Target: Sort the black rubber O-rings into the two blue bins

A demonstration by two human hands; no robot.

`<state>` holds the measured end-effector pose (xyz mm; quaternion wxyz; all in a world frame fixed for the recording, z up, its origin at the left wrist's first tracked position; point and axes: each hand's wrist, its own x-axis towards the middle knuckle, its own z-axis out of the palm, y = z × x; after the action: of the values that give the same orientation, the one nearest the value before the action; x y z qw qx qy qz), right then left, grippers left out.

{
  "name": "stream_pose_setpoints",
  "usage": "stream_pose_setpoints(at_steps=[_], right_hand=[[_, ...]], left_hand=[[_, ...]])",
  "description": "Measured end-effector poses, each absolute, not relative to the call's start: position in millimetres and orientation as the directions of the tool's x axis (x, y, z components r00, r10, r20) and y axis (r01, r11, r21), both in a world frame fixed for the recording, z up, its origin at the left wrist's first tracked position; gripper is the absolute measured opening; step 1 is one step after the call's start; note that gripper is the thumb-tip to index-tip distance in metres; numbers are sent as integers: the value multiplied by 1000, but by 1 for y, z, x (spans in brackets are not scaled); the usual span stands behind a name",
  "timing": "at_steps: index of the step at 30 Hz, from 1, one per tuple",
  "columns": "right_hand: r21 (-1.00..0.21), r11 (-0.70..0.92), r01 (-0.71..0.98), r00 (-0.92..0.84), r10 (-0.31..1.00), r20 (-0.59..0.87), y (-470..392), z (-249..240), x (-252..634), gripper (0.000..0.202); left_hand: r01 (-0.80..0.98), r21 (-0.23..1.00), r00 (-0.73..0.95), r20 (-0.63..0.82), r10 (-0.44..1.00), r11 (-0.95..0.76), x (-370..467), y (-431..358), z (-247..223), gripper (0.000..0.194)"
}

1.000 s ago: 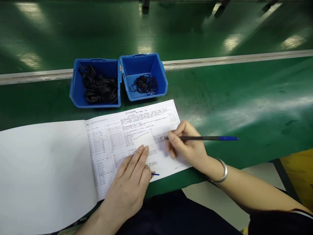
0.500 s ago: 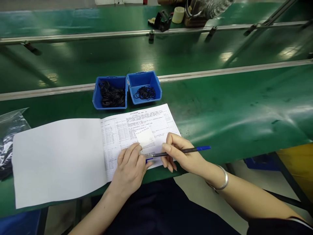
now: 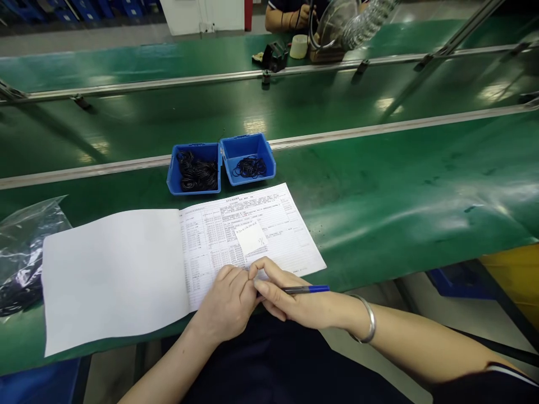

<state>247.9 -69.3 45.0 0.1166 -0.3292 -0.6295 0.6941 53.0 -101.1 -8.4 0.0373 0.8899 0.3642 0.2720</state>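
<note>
My right hand [image 3: 295, 300] is closed around a ballpoint pen [image 3: 309, 289], whose blue end points right past the thumb. Its tip is hidden where the two hands meet. My left hand [image 3: 227, 303] is curled against the right fingertips; a blue pen cap was visible in it a moment before and is now covered by the fingers. Both hands are over the lower edge of an open booklet [image 3: 113, 275]. Its right page carries a printed table, and its left side is blank white. A small white note [image 3: 251, 238] with handwriting lies on the printed page, just above the hands.
Two blue bins [image 3: 172, 174] behind the booklet hold black rings or cords [image 3: 250, 166]. A clear plastic bag [image 3: 25, 264] with dark contents lies at left. Across the green bench [image 3: 400, 185] are a tape roll [image 3: 298, 47], a clear duct [image 3: 370, 22] and another person's arms [image 3: 286, 19].
My right hand has moved left and down with the pen, and its tip end now meets my left hand. The view has tilted up, showing more of the far side.
</note>
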Motion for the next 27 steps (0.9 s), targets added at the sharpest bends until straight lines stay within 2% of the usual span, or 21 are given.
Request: stream_pose_setpoints(at_steps=[5, 7, 9, 10, 12, 13, 14, 16, 18, 21, 25, 27], right_hand=[[-916, -219, 337, -744, 534, -402, -70, 56, 238, 56], [-897, -213, 388, -782, 438, -442, -64, 63, 241, 66], [-906, -171, 387, -831, 361, -423, -54, 69, 247, 77], [-915, -132, 381, -826, 395, -402, -48, 69, 250, 76], [-902, 28, 431, -711, 626, -321, -34, 65, 256, 61], [-850, 142, 507, -601, 765, -231, -26, 60, 256, 53], [-748, 261, 610, -502, 858, -109, -19, 52, 255, 49], [-501, 426, 753, -451, 889, 80, -6, 34, 248, 47], [-394, 523, 756, -511, 847, 143, 3, 18, 238, 37], [-427, 557, 712, -576, 811, 97, 11, 5, 226, 21], [-503, 478, 720, -579, 813, -55, 20, 16, 223, 28], [-591, 386, 709, -571, 805, -160, 21, 28, 222, 32]], left_hand=[[562, 432, 580, 403, 708, -706, 51, -104, -11, 24], [584, 445, 527, 429, 734, -679, 51, -105, -11, 23], [653, 410, 406, 520, 752, -636, 49, -107, -10, 15], [695, 400, 333, 559, 760, -598, 48, -108, -9, 12], [765, 417, 197, 574, 794, -492, 44, -111, -4, 12], [790, 429, 146, 563, 813, -439, 43, -112, -1, 12], [812, 433, 105, 552, 827, -391, 40, -114, 3, 12], [854, 414, 51, 536, 843, -315, 34, -116, 12, 10], [892, 372, 16, 540, 842, -256, 21, -118, 23, 12], [950, 297, -94, 555, 827, -92, -13, -118, 46, 17], [951, 136, -309, 377, 873, 277, -70, -100, 74, 25], [936, 115, -351, 324, 878, 332, -93, -80, 81, 26]])
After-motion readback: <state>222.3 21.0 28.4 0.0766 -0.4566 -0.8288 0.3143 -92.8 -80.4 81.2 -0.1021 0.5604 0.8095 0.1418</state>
